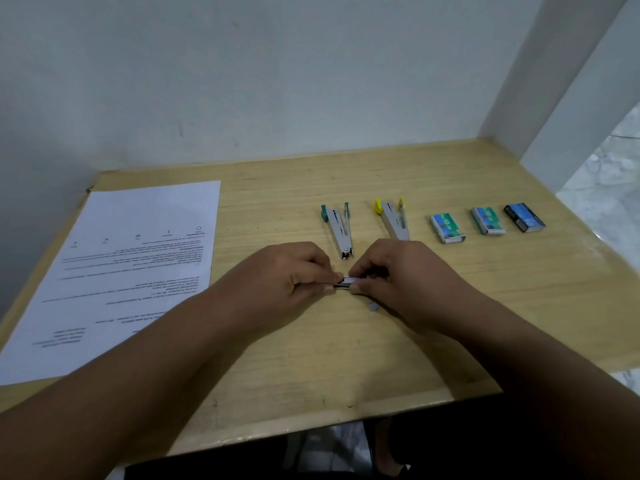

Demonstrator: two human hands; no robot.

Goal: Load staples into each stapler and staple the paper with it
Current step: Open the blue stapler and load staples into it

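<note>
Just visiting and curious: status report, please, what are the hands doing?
Left hand and right hand both pinch a small stapler. Green stapler and yellow stapler lie open beyond. Paper left, nothing blocking.

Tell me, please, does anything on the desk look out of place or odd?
Nothing stands out. The green stapler and yellow stapler lie open; three staple boxes sit in a row, and the paper lies flat.

Both hands (343,278) pinch a stapler (346,283) (mostly hidden) btwn them, above the table (450,306).
</note>
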